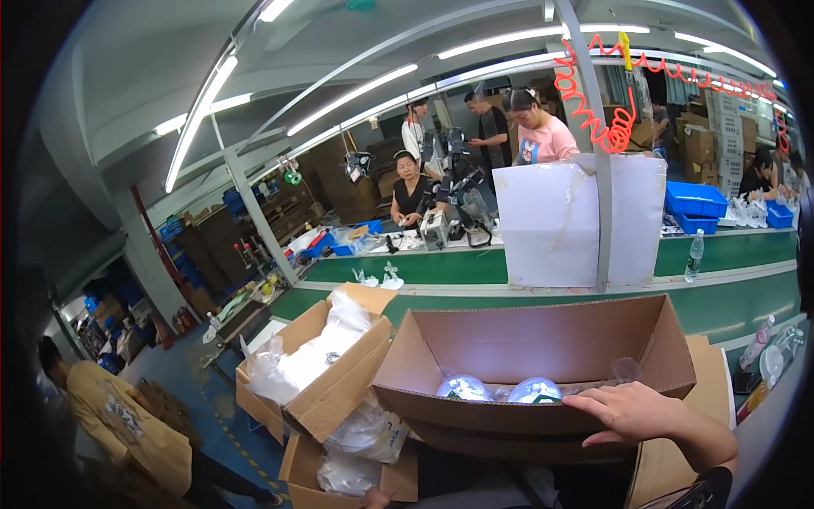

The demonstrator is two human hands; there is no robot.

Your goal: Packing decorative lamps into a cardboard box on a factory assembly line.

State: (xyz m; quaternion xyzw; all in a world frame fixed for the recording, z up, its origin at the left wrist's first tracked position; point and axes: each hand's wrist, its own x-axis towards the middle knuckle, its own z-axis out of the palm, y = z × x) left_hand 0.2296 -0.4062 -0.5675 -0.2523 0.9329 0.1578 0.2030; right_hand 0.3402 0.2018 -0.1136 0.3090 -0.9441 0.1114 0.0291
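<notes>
A long open cardboard box (526, 339) stands in front of me. Inside it, near its close wall, sit two glowing transparent globes, a left globe (465, 388) and a right globe (535, 390), with thin plastic film around them. My right hand (632, 413) lies over the box's near rim at the right, fingers stretched out and nothing gripped. Only a bit of my left hand (376, 499) shows at the lower edge, beside a lower cardboard box (398, 475) holding a plastic bag (348, 475); its fingers cannot be made out.
Left of the long box, an open carton (339, 373) is stuffed with white plastic bags (318, 360). Beyond runs a green conveyor belt (441, 268) with a white board (547, 225), a plastic bottle (694, 256) and blue bins (695, 200). Several people work across it; one person (127, 424) is at left.
</notes>
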